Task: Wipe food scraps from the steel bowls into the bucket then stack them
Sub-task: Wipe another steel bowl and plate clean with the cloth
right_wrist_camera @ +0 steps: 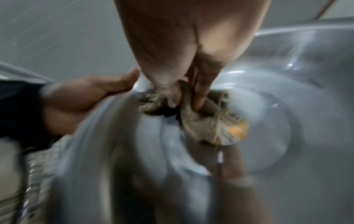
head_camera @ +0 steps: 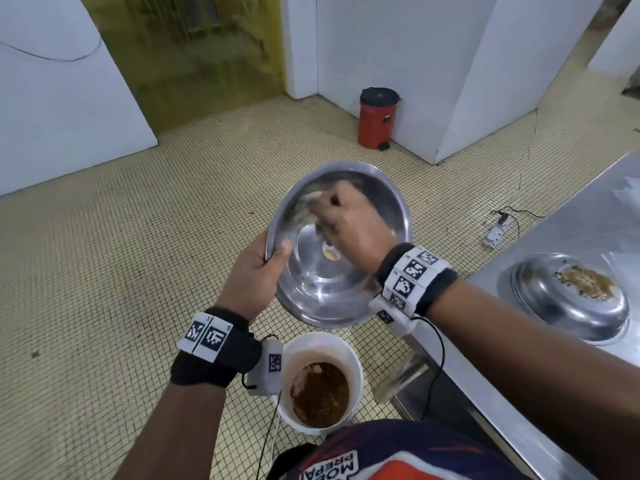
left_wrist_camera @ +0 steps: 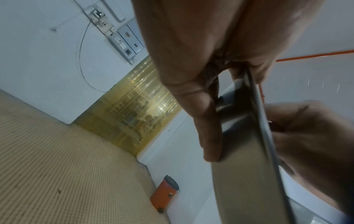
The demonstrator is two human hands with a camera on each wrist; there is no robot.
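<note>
A steel bowl (head_camera: 322, 282) hangs tilted over the white bucket (head_camera: 356, 379), which holds brown scraps. My left hand (head_camera: 263, 271) grips its left rim, thumb inside, fingers behind; the left wrist view shows the rim (left_wrist_camera: 262, 118) edge-on between thumb and fingers. Inside the bowl my right hand (head_camera: 343, 220) grips a dirty crumpled cloth (right_wrist_camera: 193, 119) and presses it against the bowl's inner wall (right_wrist_camera: 306, 106). A round orange-and-white sticker (right_wrist_camera: 233, 128) sits on the bowl's bottom. A second steel bowl (head_camera: 568, 296) with brown scraps stands on the steel counter (head_camera: 571, 220) at right.
The bucket stands on yellow tiled floor (head_camera: 138, 271) by the counter's left edge. A red pedal bin (head_camera: 377, 117) stands against the white wall at the back. A power strip with a cable (head_camera: 497, 230) lies on the floor near the counter.
</note>
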